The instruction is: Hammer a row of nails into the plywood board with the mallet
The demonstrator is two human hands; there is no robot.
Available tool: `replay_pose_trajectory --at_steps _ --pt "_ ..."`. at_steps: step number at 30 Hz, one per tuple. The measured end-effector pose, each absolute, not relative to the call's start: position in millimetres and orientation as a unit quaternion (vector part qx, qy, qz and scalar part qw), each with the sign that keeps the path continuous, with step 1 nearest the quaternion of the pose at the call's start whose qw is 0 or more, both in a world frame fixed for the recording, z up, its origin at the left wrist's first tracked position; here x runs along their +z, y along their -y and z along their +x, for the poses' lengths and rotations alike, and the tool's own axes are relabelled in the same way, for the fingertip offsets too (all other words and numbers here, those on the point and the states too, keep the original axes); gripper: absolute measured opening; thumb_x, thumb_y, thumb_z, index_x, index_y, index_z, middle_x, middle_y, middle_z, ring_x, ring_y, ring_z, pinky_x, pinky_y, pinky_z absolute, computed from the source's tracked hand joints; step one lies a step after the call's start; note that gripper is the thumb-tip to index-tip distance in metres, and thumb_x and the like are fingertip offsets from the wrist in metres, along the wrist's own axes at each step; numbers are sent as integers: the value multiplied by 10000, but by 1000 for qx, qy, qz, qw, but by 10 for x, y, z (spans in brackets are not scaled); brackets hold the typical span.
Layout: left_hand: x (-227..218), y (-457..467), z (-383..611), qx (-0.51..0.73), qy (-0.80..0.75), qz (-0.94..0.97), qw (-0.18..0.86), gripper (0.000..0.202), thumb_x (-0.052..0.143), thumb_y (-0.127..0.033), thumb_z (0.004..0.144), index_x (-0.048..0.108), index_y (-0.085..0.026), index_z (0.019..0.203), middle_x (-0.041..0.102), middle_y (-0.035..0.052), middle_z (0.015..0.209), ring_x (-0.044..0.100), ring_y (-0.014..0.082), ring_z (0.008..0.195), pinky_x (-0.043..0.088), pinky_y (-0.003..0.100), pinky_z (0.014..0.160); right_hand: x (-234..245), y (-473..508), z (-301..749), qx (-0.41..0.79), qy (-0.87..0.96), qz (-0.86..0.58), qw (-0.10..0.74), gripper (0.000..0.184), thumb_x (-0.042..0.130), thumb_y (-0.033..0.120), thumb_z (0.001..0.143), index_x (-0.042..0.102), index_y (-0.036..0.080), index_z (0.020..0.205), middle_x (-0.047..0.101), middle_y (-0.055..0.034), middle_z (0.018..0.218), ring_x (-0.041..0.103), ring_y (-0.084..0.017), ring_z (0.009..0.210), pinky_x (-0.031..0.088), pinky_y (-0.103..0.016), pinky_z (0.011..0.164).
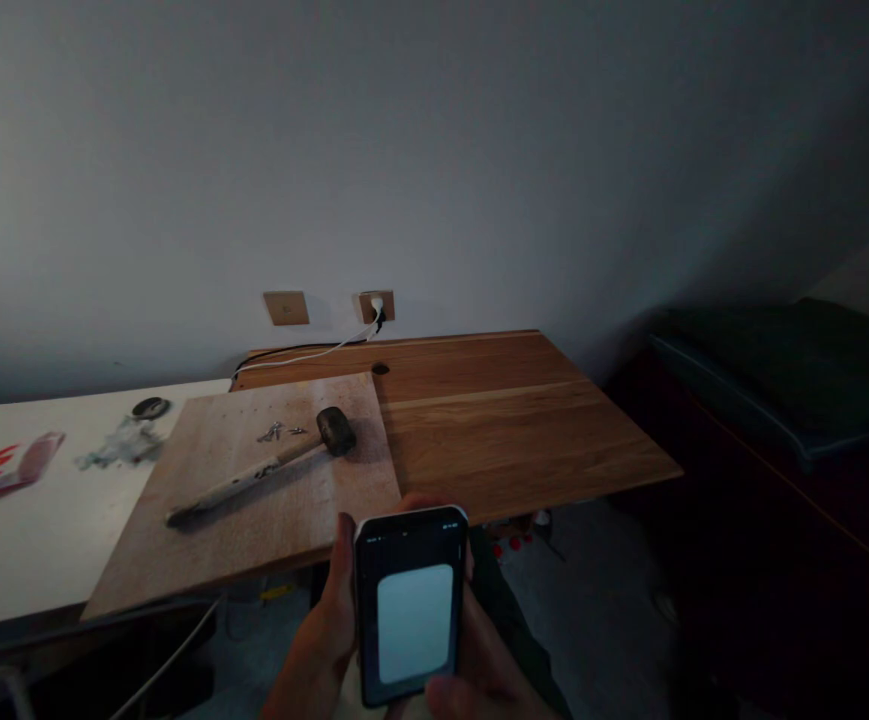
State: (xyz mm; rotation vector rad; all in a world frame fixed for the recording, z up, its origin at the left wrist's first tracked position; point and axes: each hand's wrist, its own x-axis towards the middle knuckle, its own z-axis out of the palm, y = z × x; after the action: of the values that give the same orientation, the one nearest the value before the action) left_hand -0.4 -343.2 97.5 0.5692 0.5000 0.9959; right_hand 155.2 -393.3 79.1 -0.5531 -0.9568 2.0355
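A smartphone (414, 622) with a lit screen stands upright in front of me at the bottom centre. My left hand (321, 630) wraps its left edge, thumb along the side. My right hand (490, 655) closes round the right edge, and its thumb lies at the lower right corner of the screen. Past the phone, a mallet (254, 480) with a dark head and a worn pale handle rests on a wooden board (239, 545). Several small metal screws or nails (273, 432) lie beside the mallet's head.
The board overlaps a brown wooden desk (509, 410) and a white table (21, 560). On the white table are a roll of tape (151, 408), a crumpled clear plastic bag (123, 445) and a red-and-white packet (6, 470). Cables run to a wall socket (377, 306). A dark cushion (794, 380) lies right.
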Motion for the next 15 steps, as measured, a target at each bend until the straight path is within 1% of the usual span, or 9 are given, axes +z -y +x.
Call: replay_pose_trajectory --at_steps 2,4,5,8,9,11,13,15 --pt "1012 3425 23 486 -211 289 797 980 624 -933 722 669 -126 1276 777 155 1009 740 294 833 598 355 681 774 3949 1561 802 374 -233 403 923 831 554 816 412 325 1607 544 -92 1574 541 -369 1418 543 -471 1022" --pt "1046 3422 41 495 -208 296 791 943 613 -908 765 669 -121 1281 782 161 1004 750 315 875 616 389 741 772 3945 1572 798 377 -234 408 927 832 557 814 415 308 1604 576 -101 1532 579 -359 1371 528 -471 1042" --pt "1058 3421 44 495 -210 296 789 937 601 -905 778 672 -117 1280 785 164 1002 754 329 904 622 407 769 776 3938 1576 798 377 -234 408 942 832 562 813 402 305 1610 586 -102 1517 604 -352 1336 541 -461 1020" --pt "1063 3411 26 498 -230 300 780 937 588 -914 781 702 -106 1241 793 170 1005 757 355 958 626 426 812 796 3912 1586 796 382 -242 402 969 834 567 811 369 314 1623 604 -101 1495 663 -334 1231 599 -396 856" --pt "1053 3403 12 500 -240 300 776 941 590 -922 770 715 -105 1221 795 168 1004 756 360 966 627 425 812 801 3905 1591 792 386 -246 403 941 827 562 823 381 319 1616 613 -97 1482 682 -322 1189 605 -384 822" --pt "1017 3381 -19 502 -258 306 767 927 629 -915 743 738 -111 1194 800 158 981 752 371 971 629 429 804 802 3894 1607 781 399 -251 410 853 811 562 841 447 319 1573 640 -89 1440 708 -301 1105 614 -393 812" --pt "966 3365 -52 507 -277 324 749 857 723 -840 728 749 -122 1195 802 137 945 751 371 951 628 419 787 792 3888 1626 770 408 -262 414 794 794 577 855 492 310 1538 656 -88 1404 709 -298 1078 623 -417 830" --pt "912 3374 -83 505 -297 359 726 770 810 -715 730 740 -128 1223 799 126 945 750 351 897 620 384 723 773 3884 1644 764 408 -274 417 799 789 584 858 483 303 1540 659 -95 1388 700 -309 1102 629 -437 846"
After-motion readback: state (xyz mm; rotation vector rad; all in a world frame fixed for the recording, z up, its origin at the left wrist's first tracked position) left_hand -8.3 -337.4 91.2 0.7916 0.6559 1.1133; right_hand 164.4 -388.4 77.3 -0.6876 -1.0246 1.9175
